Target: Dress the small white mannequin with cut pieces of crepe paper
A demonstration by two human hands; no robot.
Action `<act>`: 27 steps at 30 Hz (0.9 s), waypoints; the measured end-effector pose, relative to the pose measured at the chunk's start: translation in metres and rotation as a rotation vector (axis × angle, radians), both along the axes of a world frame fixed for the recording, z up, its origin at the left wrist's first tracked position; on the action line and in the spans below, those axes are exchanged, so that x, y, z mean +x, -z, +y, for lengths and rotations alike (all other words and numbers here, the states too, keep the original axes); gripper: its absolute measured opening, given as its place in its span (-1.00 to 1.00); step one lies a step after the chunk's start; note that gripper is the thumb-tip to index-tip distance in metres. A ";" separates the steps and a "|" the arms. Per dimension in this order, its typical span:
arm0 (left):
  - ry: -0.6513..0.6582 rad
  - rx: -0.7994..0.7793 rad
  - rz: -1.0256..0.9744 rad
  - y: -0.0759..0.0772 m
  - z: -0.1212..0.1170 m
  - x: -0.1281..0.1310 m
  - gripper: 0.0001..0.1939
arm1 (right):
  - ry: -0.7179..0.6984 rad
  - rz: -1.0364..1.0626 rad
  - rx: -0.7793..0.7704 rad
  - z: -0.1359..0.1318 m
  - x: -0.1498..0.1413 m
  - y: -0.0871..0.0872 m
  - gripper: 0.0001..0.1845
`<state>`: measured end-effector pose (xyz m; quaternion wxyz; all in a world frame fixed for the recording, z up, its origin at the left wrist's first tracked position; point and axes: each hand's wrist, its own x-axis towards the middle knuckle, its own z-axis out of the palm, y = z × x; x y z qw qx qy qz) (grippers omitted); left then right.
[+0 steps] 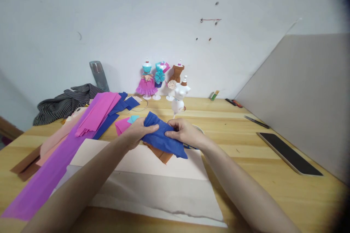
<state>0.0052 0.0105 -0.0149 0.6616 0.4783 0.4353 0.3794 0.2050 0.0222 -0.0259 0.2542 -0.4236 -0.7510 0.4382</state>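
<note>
A piece of blue crepe paper (164, 136) is held up between both hands over the table. My left hand (139, 131) pinches its left end, thumb on top. My right hand (184, 133) grips its upper right part between thumb and fingers. Below the blue piece lies a brown paper piece (161, 154), partly covered by it. Both are above a large pale folded sheet (153, 189) on the table. Just behind my right hand stands a small white dress-form mannequin (179, 96) with a brown neck band.
Three dressed mannequins (147, 82) stand at the wall. Pink crepe paper (98, 114), a purple strip (41, 185) and striped cloth (68, 103) lie left, near a flask (98, 74). A dark tablet-like slab (290, 154), scissors (257, 121) and a glue stick (214, 95) are right.
</note>
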 end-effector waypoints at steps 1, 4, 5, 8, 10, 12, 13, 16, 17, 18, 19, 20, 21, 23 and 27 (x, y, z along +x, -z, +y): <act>-0.038 0.005 0.002 0.000 0.001 0.000 -0.58 | -0.008 0.004 -0.010 0.001 0.001 0.000 -0.79; -0.102 -0.004 0.014 -0.001 0.001 0.000 -0.62 | -0.013 0.002 -0.019 0.003 0.003 -0.001 -0.74; -0.100 -0.013 0.020 -0.002 0.001 -0.001 -0.61 | 0.000 -0.004 -0.015 0.003 0.004 -0.001 -0.73; -0.029 -0.047 0.032 -0.005 -0.001 -0.002 -0.57 | 0.038 -0.018 0.012 0.003 0.004 -0.002 -0.72; 0.014 -0.071 0.034 -0.007 -0.002 -0.002 -0.56 | 0.037 -0.015 0.029 0.002 0.004 -0.002 -0.71; 0.009 -0.087 0.030 -0.006 -0.002 -0.003 -0.57 | 0.019 0.003 0.023 0.002 0.005 -0.002 -0.71; -0.007 -0.085 0.018 -0.005 -0.001 -0.003 -0.58 | 0.011 0.012 0.013 0.002 0.005 -0.002 -0.71; -0.058 -0.052 -0.032 -0.001 0.003 -0.005 -0.61 | 0.021 0.022 -0.021 0.003 0.008 -0.002 -0.72; -0.073 -0.036 -0.030 0.001 0.005 -0.005 -0.62 | 0.038 0.022 -0.027 0.003 0.008 -0.002 -0.72; -0.086 -0.021 -0.014 0.002 0.006 -0.004 -0.62 | 0.056 0.025 -0.030 0.003 0.008 -0.002 -0.72; -0.099 -0.005 0.008 0.004 0.007 -0.004 -0.63 | 0.072 0.029 -0.032 0.004 0.007 -0.002 -0.72; -0.113 0.013 0.027 0.006 0.008 -0.003 -0.64 | 0.084 0.035 -0.034 0.004 0.007 -0.001 -0.72; -0.124 0.035 0.035 0.008 0.008 -0.003 -0.65 | 0.089 0.043 -0.038 0.004 0.006 0.000 -0.72; -0.149 0.077 0.019 0.012 0.011 -0.002 -0.66 | 0.092 0.072 -0.052 0.005 0.005 0.001 -0.71; -0.255 0.163 -0.017 0.017 0.016 -0.004 -0.64 | 0.159 0.256 -0.087 0.006 0.004 -0.001 -0.67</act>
